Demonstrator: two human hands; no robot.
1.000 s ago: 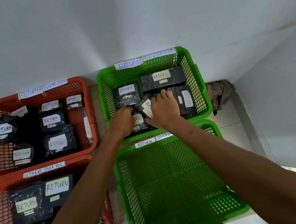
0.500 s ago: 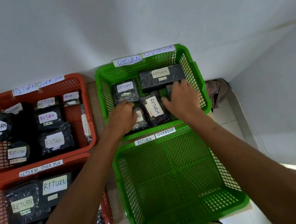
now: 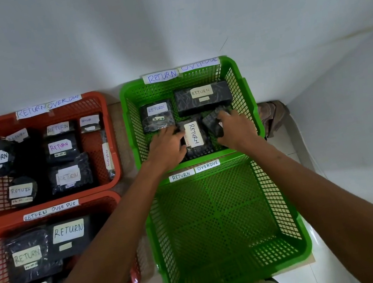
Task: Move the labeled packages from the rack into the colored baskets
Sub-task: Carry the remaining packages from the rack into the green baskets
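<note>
Two black wrapped packages lie under the hands at the near side of the far green plastic mesh basket (image 3: 234, 77). The right hand (image 3: 236, 129) has its grip curled round a small black wrapped package (image 3: 212, 122), fingers over the top and thumb below. Just to the left lies a black wrapped package with a sideways white RETURN label (image 3: 194, 137). The left hand (image 3: 167, 145) touches its left edge with bent fingers; I cannot tell whether that grip pinches it or only rests there.

Further back in the same basket sit a black wrapped package with a small RETURN label (image 3: 157, 116) and a long black wrapped box (image 3: 203, 97).

The near green plastic mesh basket (image 3: 275, 200) holds nothing. To the left, a far red plastic mesh basket (image 3: 95, 97) and a near red plastic mesh basket (image 3: 97, 199) each hold several black packages marked RETURN. Paper strips reading RETURN OVERDUE are taped to all four rims. A white wall (image 3: 160, 11) stands behind.
</note>
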